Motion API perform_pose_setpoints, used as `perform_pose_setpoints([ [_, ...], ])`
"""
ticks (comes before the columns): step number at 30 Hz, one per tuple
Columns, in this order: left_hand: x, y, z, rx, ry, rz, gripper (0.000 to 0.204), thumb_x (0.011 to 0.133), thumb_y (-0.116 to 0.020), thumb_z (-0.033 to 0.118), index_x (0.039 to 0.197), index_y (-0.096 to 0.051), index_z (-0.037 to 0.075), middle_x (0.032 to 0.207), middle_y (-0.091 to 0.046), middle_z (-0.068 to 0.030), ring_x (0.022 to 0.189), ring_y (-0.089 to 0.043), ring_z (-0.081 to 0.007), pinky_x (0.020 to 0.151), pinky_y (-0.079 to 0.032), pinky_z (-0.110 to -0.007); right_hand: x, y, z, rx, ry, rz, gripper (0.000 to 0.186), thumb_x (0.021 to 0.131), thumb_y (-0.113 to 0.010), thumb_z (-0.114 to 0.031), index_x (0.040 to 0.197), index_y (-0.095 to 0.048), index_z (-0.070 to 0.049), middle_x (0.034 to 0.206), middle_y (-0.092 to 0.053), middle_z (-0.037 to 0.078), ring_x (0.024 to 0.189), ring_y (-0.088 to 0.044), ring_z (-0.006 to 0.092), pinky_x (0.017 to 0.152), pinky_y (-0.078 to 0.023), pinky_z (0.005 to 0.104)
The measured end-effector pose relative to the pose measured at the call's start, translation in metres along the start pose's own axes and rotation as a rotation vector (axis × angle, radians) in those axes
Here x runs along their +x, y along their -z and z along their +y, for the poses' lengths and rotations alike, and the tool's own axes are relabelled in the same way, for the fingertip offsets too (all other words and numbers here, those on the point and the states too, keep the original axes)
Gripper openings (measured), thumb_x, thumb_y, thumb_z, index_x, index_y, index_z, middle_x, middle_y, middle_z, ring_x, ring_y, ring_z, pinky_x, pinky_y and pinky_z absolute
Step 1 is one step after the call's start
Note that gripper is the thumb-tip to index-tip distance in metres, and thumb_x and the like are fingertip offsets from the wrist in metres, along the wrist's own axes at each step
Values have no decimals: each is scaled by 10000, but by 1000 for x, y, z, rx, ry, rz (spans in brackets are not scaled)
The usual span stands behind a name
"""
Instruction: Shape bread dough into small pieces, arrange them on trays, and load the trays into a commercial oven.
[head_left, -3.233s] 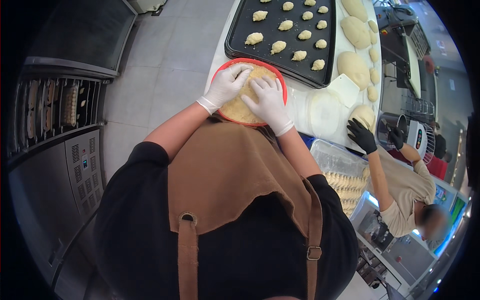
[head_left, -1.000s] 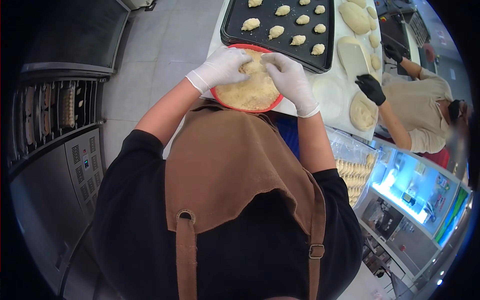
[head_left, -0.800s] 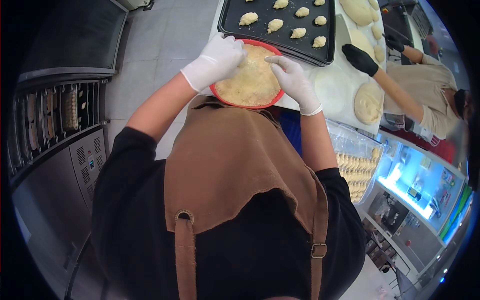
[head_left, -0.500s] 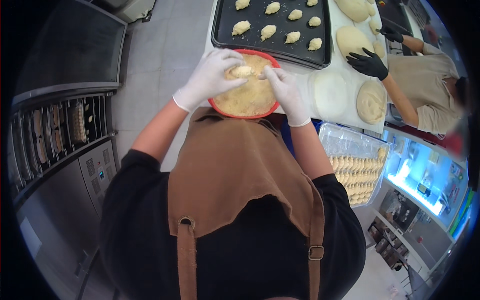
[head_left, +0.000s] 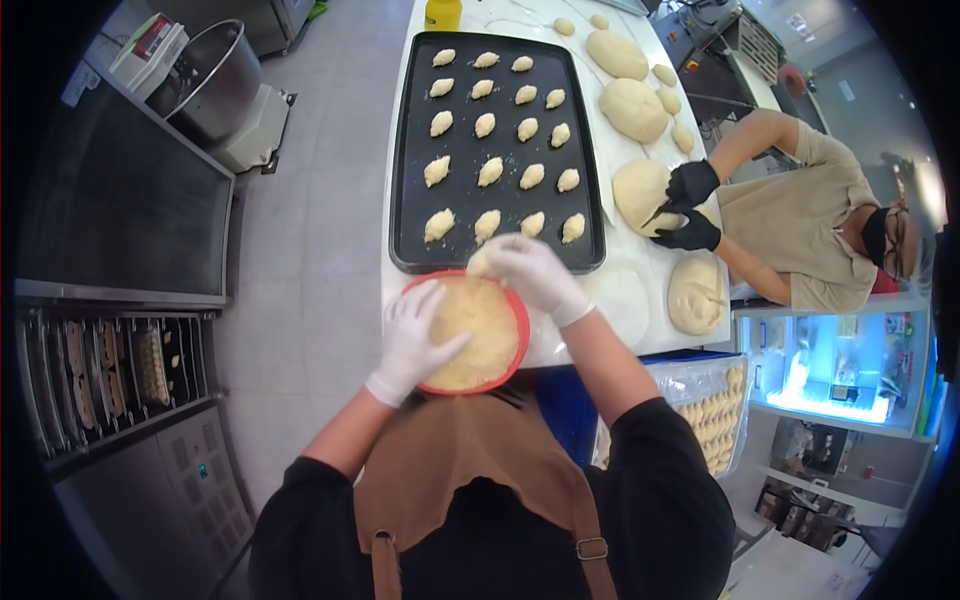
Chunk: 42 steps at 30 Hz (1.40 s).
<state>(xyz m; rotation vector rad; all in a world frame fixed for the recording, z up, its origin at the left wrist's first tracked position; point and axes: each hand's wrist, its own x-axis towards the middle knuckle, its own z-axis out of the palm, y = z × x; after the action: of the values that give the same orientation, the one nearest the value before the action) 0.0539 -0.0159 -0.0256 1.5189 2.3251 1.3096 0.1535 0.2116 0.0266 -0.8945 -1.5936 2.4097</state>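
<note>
White table [head_left: 548,345]: a crumb-filled red bowl [head_left: 523,335] sits beneath the left hand [head_left: 410,338], spread apparently to steady it, while the right hand [head_left: 530,272], apart, pinches a dough piece [head_left: 481,264] near the baking tray [head_left: 507,150] beyond.

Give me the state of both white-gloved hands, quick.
Left hand: open, fingers spread over the left edge of the red bowl.
Right hand: closed, holding a dough piece.
</note>
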Motion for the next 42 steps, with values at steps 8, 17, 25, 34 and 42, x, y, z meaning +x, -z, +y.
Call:
perform_pose_setpoints([
  [8, -36, -6, 9, 177, 26, -163, 601, 780, -812, 364, 1267, -654, 48, 1445, -536, -172, 1365, -469, -398, 1203, -235, -595, 171, 129, -149, -256, 173, 190, 252, 936, -664, -208, 1115, -693, -33, 997, -705, 72, 862, -634, 116, 719, -486, 221],
  [17, -72, 17, 41, 198, 94, -226, 517, 779, -812, 358, 1197, -672, 89, 1376, -591, -121, 1310, -528, -352, 1202, -251, -613, 304, 213, -190, -584, 67, 433, 263, 912, -692, -232, 1108, -711, -56, 1046, -707, 70, 902, -643, 158, 784, -514, 259],
  [25, -84, 30, 48, 174, 88, -187, 443, 784, -801, 280, 1160, -672, 83, 1325, -615, -110, 1238, -568, -322, 1168, -317, -569, 334, 220, -173, -1200, 374, 738, 331, 939, -655, -317, 1043, -710, -8, 968, -719, 108, 864, -658, 183, 799, -528, 301],
  [34, -32, 34, 10, -201, -23, -105, 237, 826, -676, -13, 1055, -698, 46, 739, -652, -82, 598, -593, -268, 594, -503, -343, 59, 7, -114, -743, 530, 477, 293, 1026, -509, -212, 836, -621, -20, 708, -617, 62, 653, -539, 167, 637, -465, 307],
  [42, 39, 28, -7, -219, -298, -294, 162, 847, -642, 74, 992, -712, 59, 793, -688, -100, 723, -666, -268, 644, -519, -325, -77, -62, 71, -1204, 738, 393, 183, 898, -666, -72, 1061, -713, -5, 951, -722, 124, 898, -694, 311, 824, -554, 377],
])
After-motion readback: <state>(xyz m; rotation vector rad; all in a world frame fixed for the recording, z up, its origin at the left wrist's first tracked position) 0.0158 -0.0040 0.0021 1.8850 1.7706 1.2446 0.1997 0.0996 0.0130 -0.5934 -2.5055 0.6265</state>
